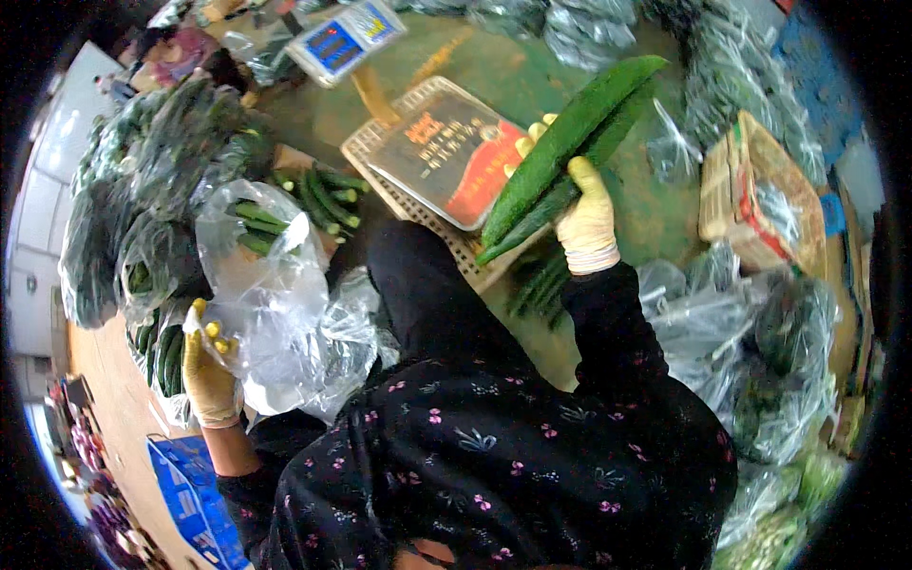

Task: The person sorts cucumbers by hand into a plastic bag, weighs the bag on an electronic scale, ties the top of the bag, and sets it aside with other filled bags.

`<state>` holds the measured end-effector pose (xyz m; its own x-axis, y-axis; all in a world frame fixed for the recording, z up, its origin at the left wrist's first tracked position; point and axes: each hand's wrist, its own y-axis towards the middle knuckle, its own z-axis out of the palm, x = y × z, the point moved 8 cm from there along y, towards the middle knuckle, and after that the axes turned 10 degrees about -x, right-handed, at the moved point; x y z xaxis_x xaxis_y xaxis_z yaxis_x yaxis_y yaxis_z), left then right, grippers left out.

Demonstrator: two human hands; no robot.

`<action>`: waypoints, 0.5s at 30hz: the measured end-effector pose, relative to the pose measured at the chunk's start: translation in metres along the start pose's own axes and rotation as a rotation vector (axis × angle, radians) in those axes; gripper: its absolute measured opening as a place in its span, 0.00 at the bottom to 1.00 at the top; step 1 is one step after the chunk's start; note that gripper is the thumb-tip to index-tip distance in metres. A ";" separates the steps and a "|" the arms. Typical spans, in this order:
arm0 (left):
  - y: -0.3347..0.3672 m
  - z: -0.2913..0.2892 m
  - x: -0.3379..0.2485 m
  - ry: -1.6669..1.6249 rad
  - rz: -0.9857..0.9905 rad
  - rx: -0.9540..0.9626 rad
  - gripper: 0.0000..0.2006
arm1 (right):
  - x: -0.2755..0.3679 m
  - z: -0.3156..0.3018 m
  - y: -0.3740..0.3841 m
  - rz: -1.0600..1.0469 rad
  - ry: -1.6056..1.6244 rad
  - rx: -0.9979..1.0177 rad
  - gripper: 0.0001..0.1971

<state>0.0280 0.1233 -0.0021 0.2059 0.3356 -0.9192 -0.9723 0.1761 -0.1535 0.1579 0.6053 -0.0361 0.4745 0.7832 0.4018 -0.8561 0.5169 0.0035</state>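
Cukes (568,152), 2, far R | R hand (586,214) gripping both; L hand (208,372) curled on clear bag (275,337), near L | step: prob. bagging, not in yet | next: likely needs bag mouth wide

Cucumbers (570,147) partly hide the fingers (523,145) of the right hand (586,218).

Lit moderately around the bright blue scale display (344,40). Shows white glare on the clear plastic bag (275,318) below the display. Loses detail in the black trousers (416,271) to the display's lower right. Bends the pale wall panels (36,214) to its left. Blurs distant goods (106,494) to its far lower left. Darkens to black farthest from it.
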 end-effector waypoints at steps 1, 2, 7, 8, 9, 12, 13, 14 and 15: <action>-0.009 0.004 -0.007 0.019 0.012 0.020 0.23 | -0.005 0.021 0.006 0.037 0.054 0.099 0.26; -0.011 -0.006 -0.011 0.060 0.024 -0.045 0.23 | -0.005 0.036 0.014 -0.007 -0.016 0.118 0.26; -0.024 0.028 -0.037 0.272 0.189 0.022 0.26 | -0.033 0.113 0.016 -0.074 -0.035 0.277 0.28; -0.030 0.033 -0.043 0.123 0.138 0.064 0.28 | -0.045 0.133 0.010 -0.070 -0.023 0.333 0.29; -0.038 0.032 -0.050 0.109 0.147 0.069 0.29 | -0.065 0.155 0.001 -0.056 -0.035 0.376 0.30; -0.064 0.030 -0.062 0.102 0.155 0.088 0.32 | -0.128 0.216 -0.039 0.005 -0.056 0.530 0.31; -0.074 0.034 -0.064 0.108 0.157 0.068 0.33 | -0.150 0.225 -0.049 0.115 -0.008 0.587 0.31; -0.082 0.037 -0.067 0.083 0.154 0.076 0.33 | -0.168 0.235 -0.063 0.175 -0.025 0.602 0.31; -0.091 0.034 -0.071 0.038 0.172 0.056 0.31 | -0.189 0.242 -0.079 0.216 -0.100 0.687 0.32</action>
<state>0.1052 0.1149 0.0894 0.0319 0.3298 -0.9435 -0.9850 0.1708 0.0264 0.0860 0.3326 0.1089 0.2872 0.7908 0.5406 -0.8797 -0.0055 0.4754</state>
